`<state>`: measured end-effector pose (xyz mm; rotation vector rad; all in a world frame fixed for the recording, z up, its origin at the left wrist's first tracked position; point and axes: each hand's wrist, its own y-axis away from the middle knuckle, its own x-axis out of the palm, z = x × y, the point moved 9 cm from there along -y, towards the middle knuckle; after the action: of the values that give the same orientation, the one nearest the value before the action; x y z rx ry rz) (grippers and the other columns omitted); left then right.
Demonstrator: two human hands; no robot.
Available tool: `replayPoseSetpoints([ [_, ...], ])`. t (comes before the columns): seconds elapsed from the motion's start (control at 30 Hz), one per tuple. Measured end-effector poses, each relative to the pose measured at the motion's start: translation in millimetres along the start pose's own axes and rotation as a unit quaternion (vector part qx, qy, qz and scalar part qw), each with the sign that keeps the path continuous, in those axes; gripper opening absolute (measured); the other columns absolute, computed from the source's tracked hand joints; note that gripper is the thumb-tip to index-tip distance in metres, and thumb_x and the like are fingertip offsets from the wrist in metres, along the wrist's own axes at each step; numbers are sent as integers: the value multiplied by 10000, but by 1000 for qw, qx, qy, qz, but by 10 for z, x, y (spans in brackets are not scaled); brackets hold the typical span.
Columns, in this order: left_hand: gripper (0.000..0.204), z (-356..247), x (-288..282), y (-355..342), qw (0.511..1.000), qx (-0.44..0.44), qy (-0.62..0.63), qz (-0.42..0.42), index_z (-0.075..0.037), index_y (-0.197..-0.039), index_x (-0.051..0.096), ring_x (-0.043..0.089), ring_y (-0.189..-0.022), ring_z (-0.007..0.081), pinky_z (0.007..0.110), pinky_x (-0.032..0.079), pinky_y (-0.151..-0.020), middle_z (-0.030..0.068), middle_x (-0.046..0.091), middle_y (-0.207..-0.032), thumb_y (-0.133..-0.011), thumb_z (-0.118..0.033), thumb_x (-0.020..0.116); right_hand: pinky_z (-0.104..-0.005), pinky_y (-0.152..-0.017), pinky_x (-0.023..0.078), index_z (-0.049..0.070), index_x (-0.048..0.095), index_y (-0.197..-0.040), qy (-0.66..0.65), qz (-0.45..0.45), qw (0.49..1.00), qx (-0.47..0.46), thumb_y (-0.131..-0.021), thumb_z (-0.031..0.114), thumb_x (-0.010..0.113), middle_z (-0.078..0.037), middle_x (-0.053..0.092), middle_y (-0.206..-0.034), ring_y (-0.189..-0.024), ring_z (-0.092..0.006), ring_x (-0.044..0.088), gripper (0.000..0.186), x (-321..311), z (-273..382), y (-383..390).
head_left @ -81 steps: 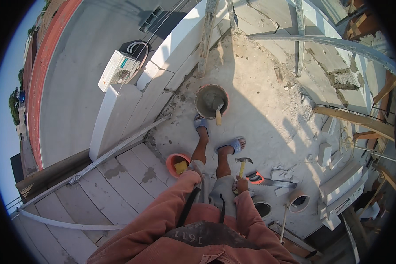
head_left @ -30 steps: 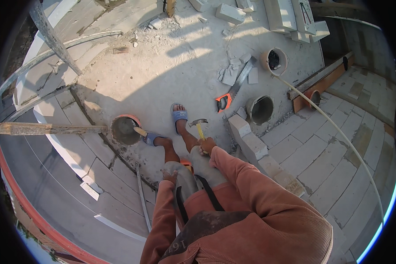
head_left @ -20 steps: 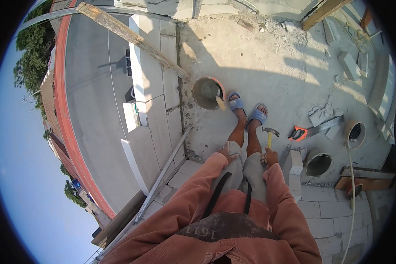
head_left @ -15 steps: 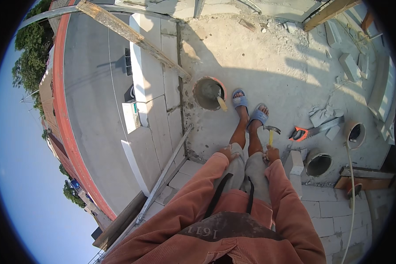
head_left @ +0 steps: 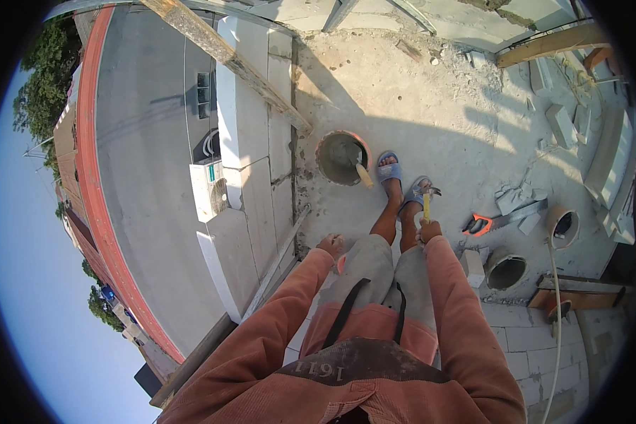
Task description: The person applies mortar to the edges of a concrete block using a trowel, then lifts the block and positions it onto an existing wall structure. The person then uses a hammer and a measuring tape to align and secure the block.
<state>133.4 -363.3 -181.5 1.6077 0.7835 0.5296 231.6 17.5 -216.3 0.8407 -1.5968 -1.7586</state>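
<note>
My right hand [head_left: 430, 230] grips a claw hammer [head_left: 427, 205] by its yellow handle, in front of my right shin. The dark metal head points away from me, over my right sandal. My left hand [head_left: 332, 245] is off to the left of my knee, its fingers curled; whatever may be in them is too small to make out. A small pinkish-red patch shows just below that hand. Beyond my left hand, a round bucket [head_left: 323, 160] of grey mix stands on the floor, with a trowel [head_left: 364, 176] leaning in it, handle over the rim.
An orange-handled handsaw [head_left: 509, 216] lies to the right among block offcuts. Two more buckets [head_left: 507, 271] [head_left: 564, 226] stand near it, and a hose [head_left: 557, 318] runs down. A wooden brace [head_left: 226, 56] slants over the low block wall [head_left: 251, 191] on the left.
My left hand has moved left, away from my knee. My right hand and the hammer have shifted slightly up and left, and the hammer head has turned.
</note>
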Motion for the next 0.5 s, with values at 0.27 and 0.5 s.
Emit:
replayPoseSetpoints([
  [0.27, 702, -553, 511, 502, 992, -6, -83, 91, -35, -1461, 490, 580, -1225, 273, 364, 413, -1065, 140, 593, -1378, -1011, -573, 468, -338, -388, 425, 41, 575, -1072, 89, 15, 995, -37, -1005, 331, 560, -71, 579, -660, -479, -187, 562, 298, 338, 214, -277],
  [0.5, 762, -1049, 703, 720, 979, 2, -139, 148, -11, -1507, 423, 459, -1394, 301, 343, 322, -1156, 195, 529, -1463, -1006, -582, 467, -346, -388, 453, 24, 561, -1096, 98, 8, 995, -31, -997, 349, 572, -101, 602, -718, -509, -214, 601, 339, 584, 238, -191],
])
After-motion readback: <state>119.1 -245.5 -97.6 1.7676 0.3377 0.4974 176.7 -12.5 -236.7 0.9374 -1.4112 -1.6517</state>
